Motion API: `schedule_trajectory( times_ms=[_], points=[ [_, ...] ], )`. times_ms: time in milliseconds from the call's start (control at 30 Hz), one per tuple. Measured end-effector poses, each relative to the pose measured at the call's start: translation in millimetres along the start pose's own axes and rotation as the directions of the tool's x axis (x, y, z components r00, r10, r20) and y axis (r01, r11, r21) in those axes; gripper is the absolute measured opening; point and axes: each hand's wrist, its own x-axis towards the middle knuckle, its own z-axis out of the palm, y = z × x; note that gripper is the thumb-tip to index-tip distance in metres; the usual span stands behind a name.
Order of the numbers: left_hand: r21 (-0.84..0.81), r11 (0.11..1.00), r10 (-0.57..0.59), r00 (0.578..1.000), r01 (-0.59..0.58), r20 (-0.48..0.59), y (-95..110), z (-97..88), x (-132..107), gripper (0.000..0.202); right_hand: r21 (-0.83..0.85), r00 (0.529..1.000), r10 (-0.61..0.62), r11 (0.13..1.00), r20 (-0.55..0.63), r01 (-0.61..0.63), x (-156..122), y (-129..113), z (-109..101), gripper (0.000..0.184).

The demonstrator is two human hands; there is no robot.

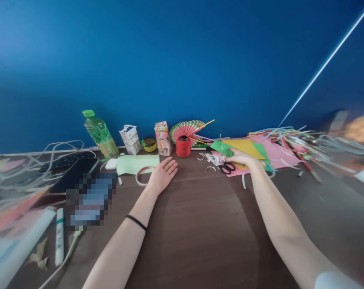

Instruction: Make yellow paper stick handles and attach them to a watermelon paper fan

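Observation:
My left hand [163,175] rests palm up on the dark wooden table, fingers stretched out, with nothing in it. Beside its wrist lies a roll of tape [144,176], partly over a pale green sheet of paper [133,164]. Farther right, my right hand [240,157] has its fingers closed on a piece of green paper [222,147]. Below that hand are black-handled scissors [228,168] and white paper scraps [213,159]. Yellow paper [245,147] and pink paper [275,150] are spread behind and beside it.
Along the blue wall stand a green-capped bottle [101,134], a milk carton [130,139], a patterned box [163,138], a red thread spool [183,147] and a folded paper fan [186,132]. Phones [75,174], cables and a marker [59,237] lie left; paper strips [302,146] pile up right.

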Motion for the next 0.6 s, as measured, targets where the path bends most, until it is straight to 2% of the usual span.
schedule_trajectory(
  times_ms=[267, 433, 600],
  points=[
    [0.006, 1.000, 0.020, 1.000, -0.020, 0.023, -4, -2.6, 1, 0.030, -0.086, 0.997, 0.017, 0.996, -0.077, -0.024, -4, 9, -4, 0.040],
    [0.002, 1.000, 0.030, 0.999, -0.031, 0.028, -5, -3.1, 1, 0.027, -0.117, 0.995, 0.038, 0.992, -0.097, -0.049, -10, 14, -12, 0.023],
    [0.001, 0.999, 0.039, 0.999, -0.039, 0.035, -7, -3.9, 0, 0.023, -0.140, 0.981, -0.001, 0.990, -0.196, -0.027, -16, 13, -21, 0.017]
  ],
)
